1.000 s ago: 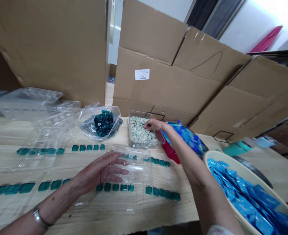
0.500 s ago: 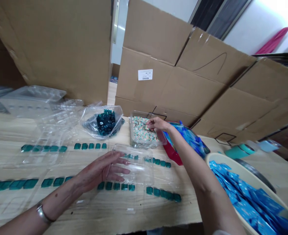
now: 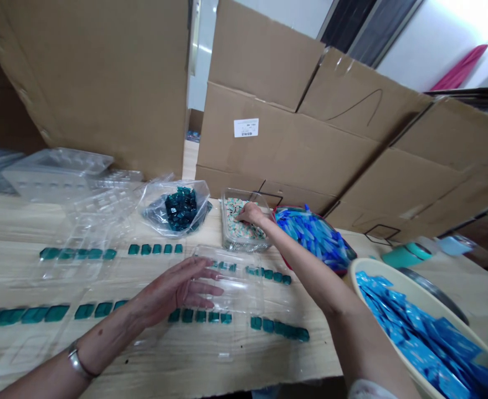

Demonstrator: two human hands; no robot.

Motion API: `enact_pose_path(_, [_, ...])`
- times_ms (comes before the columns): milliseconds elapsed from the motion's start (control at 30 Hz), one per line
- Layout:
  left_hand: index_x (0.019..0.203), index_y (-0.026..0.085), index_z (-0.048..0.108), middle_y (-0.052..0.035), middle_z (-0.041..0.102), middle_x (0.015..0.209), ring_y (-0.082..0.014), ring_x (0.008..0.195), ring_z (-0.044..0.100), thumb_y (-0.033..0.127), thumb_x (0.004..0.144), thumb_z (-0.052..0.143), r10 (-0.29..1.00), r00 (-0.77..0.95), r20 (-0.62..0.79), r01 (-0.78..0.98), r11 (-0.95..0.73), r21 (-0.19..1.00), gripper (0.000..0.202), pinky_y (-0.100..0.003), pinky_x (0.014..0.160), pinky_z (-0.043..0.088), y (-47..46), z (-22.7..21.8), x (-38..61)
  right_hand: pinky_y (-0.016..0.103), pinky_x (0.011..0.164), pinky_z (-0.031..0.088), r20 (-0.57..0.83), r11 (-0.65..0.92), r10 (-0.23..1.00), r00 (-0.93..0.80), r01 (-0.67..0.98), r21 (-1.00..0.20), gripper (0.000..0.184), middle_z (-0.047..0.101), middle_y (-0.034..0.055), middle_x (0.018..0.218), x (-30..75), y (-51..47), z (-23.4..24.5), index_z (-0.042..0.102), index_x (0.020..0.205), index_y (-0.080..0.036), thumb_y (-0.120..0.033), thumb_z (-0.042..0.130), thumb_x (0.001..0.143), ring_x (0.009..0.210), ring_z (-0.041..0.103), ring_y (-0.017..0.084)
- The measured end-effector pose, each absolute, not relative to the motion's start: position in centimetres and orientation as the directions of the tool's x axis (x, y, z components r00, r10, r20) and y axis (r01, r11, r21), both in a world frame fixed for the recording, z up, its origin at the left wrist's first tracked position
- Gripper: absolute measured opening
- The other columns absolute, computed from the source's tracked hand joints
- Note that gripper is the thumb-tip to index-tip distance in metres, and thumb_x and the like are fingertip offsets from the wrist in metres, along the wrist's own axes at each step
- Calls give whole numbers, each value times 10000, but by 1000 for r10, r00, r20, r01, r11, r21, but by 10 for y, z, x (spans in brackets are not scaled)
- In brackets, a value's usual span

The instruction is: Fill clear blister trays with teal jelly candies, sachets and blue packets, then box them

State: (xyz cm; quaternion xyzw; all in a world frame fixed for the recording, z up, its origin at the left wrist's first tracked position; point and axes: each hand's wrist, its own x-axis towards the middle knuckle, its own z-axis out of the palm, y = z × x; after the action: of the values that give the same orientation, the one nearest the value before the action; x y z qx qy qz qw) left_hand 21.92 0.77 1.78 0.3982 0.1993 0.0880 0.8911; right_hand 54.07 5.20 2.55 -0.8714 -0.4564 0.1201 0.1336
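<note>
My right hand (image 3: 250, 213) reaches into a clear plastic box (image 3: 244, 245) of small pale pieces (image 3: 234, 206) with green and orange marks. Its fingers are pinched together down among the pieces; what lies between them is hidden. My left hand (image 3: 185, 285) hovers at a clear plastic tray (image 3: 241, 296), fingers stretched and apart, holding nothing; whether it touches the tray I cannot tell. Short rows of dark green blocks (image 3: 201, 316) show in and around the clear trays, with another row (image 3: 268, 273) on the right.
A clear bag (image 3: 152, 219) holds more green blocks (image 3: 180, 208). Stacked clear trays (image 3: 56, 172) stand at the left. Right of the box is a red tray of blue pieces (image 3: 310, 233), then a cream tub (image 3: 354, 269) of blue packets (image 3: 418, 338). Cardboard (image 3: 285, 149) walls the back.
My right hand has shifted slightly left and dipped deeper among the pale pieces, its forearm now uncovering more of the blue pieces. My left hand has barely moved.
</note>
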Motion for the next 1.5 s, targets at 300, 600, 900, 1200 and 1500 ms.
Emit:
enact_pose_path(300, [1109, 187, 546, -139, 645, 1128, -275, 941, 669, 401, 844, 574, 312, 913, -263, -11, 664, 748, 343, -406, 754, 539, 6, 21, 218, 212, 656, 455, -15, -457, 881, 473, 843, -283, 50, 691, 54, 739, 527, 43, 31, 669, 661, -147, -162, 698, 622, 773, 641, 179])
enact_pose_path(600, [1080, 183, 552, -126, 657, 1119, -267, 960, 668, 392, 852, 570, 405, 875, -264, -105, 692, 714, 310, -380, 789, 532, 8, 18, 222, 244, 664, 507, 4, -127, 930, 368, 333, -934, 289, 700, 50, 772, 518, 0, 67, 654, 816, -132, -287, 776, 605, 672, 627, 123])
enact_pose_path(900, [1094, 146, 584, -144, 654, 1070, -277, 932, 663, 451, 910, 430, 306, 947, -99, -164, 724, 670, 387, -454, 851, 483, 12, 10, 223, 236, 587, 460, -25, -14, 1000, -14, 523, -852, 212, 665, -2, 691, 392, -64, 90, 703, 849, -172, -323, 719, 701, 607, 587, 108])
enact_pose_path(1200, [1053, 130, 615, -126, 653, 1009, -207, 893, 624, 404, 924, 422, 300, 954, 18, -228, 684, 693, 359, -409, 828, 500, 10, 7, 220, 239, 678, 450, 64, 172, 984, -166, 795, -581, 149, 681, 22, 842, 357, -78, 89, 707, 870, -178, -129, 581, 809, 725, 595, 120])
enact_pose_path(1500, [1005, 143, 614, -98, 645, 958, -173, 817, 630, 398, 920, 436, 301, 952, 46, -251, 691, 678, 323, -382, 788, 511, 10, 5, 221, 245, 694, 437, 107, 173, 985, -137, 804, -569, 151, 644, 22, 837, 353, -80, 79, 698, 814, -172, -77, 583, 792, 765, 576, 127])
